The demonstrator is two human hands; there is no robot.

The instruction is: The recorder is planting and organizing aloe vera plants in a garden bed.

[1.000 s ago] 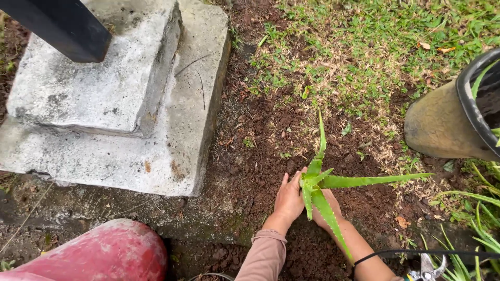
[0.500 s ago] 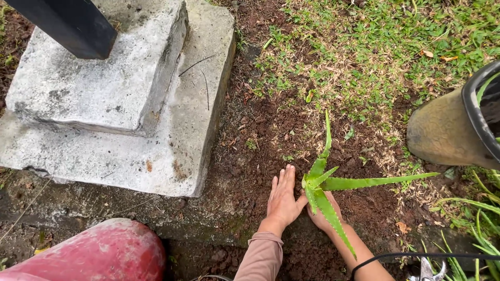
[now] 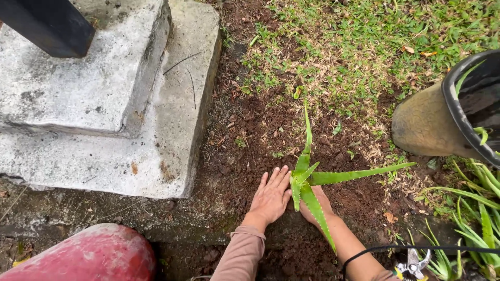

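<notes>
Green leaves of the aloe plant half hid the right hand; the left hand lay flat, fingers apart, touching its base.

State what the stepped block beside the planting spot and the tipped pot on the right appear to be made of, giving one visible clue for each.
Stepped block: probably cast concrete, matte; grey, rough, stained, with chipped edges.
Tipped pot: likely plastic; a thin black rim and smooth wall, dulled by a coat of brown dirt.

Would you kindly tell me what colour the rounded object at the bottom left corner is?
The rounded object is red with whitish scuffs, seen in the head view.
</notes>
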